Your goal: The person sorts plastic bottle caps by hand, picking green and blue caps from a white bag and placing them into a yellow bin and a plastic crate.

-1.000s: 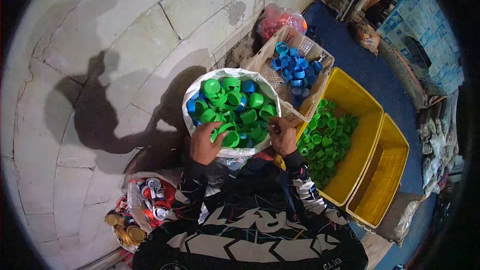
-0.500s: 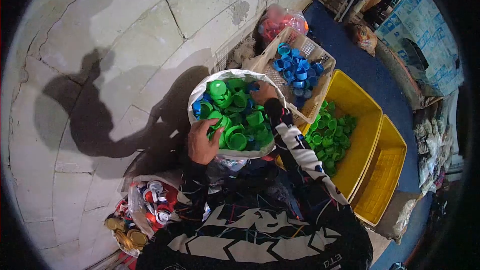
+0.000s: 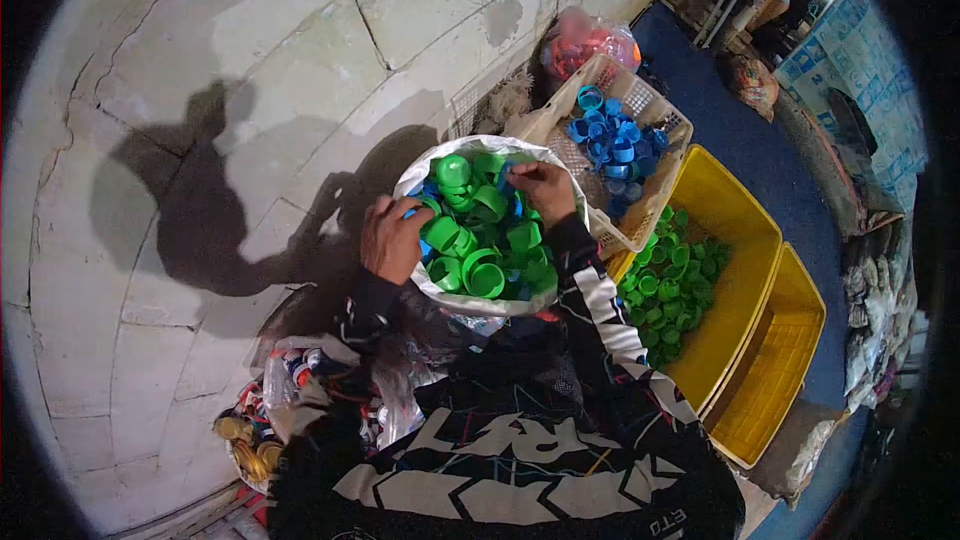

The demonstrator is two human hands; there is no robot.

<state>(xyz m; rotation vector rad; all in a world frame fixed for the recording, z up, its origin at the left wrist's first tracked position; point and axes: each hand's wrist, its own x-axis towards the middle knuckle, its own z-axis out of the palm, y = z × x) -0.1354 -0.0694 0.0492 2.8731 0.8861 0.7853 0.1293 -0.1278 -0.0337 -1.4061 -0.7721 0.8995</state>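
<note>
A white sack with a rolled rim stands in front of me, full of green caps with some blue ones among them. My left hand is over the sack's left rim, its fingers bent and apart beside green caps, with a bit of blue near the fingertips. At the upper right of the opening, my right hand has its thumb and fingers pinched on a small blue cap, partly hidden by the fingers.
Behind the sack, a cream crate holds blue caps. Right of it, a yellow bin contains green caps, beside another yellow crate. Bags of mixed lids lie lower left. A block wall runs along the left.
My left hand has moved up and left over the rim. My right hand has turned and drawn back a little, and blue now shows at its fingertips. The camera view has shifted slightly.
</note>
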